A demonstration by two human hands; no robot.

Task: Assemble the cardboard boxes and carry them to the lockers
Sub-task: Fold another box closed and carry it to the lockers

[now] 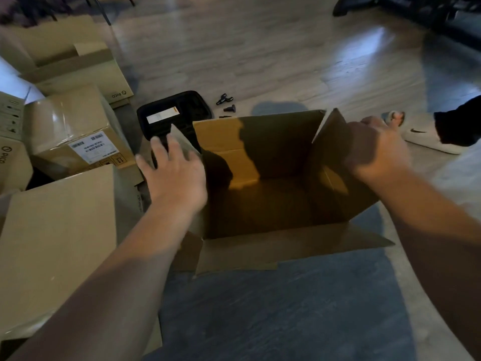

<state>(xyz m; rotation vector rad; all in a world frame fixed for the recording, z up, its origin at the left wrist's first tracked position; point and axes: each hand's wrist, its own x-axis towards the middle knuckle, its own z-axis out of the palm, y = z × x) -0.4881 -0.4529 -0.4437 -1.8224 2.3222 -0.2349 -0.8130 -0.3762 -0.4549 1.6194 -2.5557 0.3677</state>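
Observation:
An open brown cardboard box [273,204] stands on the floor in front of me, its inside dark and bare. The near flap lies folded outward. My left hand [174,173] rests with spread, straight fingers against the outside of the left side flap [183,142], which stands up. My right hand [377,149] grips the right side flap [333,128], fingers curled over its top edge.
Several cardboard boxes are piled at the left, one with a white label [78,136] and a plain one [57,243] close to my left arm. A black open case [174,110] and small black parts [225,100] lie beyond the box. A person's white sandalled foot [421,134] is at the right.

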